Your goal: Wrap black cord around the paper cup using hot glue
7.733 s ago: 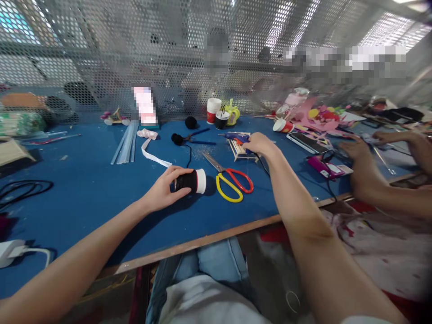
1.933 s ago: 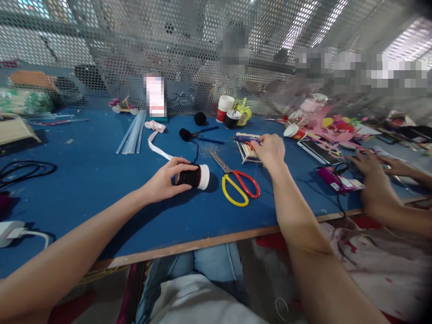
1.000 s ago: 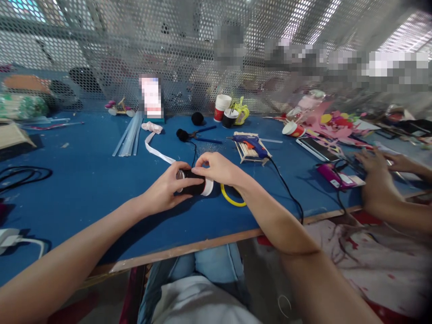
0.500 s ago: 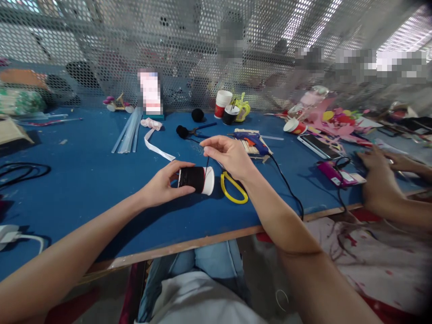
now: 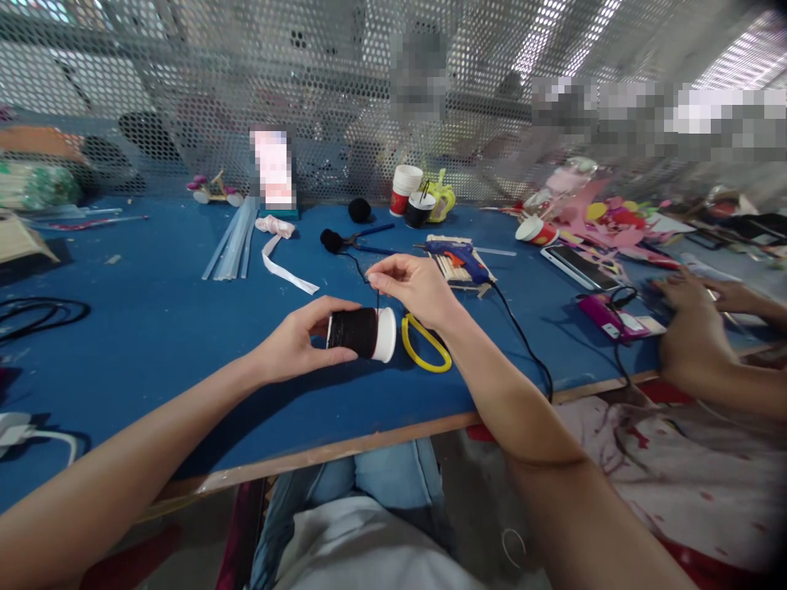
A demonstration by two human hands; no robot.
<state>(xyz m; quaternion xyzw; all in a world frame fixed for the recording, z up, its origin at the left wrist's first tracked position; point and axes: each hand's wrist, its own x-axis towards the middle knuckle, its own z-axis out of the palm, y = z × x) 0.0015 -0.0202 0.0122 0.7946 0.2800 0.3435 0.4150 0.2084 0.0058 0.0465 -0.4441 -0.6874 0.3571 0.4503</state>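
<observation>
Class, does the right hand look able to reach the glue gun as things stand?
Probably yes: the glue gun lies near the right hand, nothing visibly between them, though that hand is pinching black yarn.

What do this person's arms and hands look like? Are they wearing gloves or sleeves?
The left hand and right hand are bare: no gloves, and no rings show on the fingers. Both forearms look bare too, with no sleeves, bracelets or watches showing.

The blue table (image 5: 160,328) bears pliers (image 5: 376,230) and ribbon (image 5: 288,275).
</observation>
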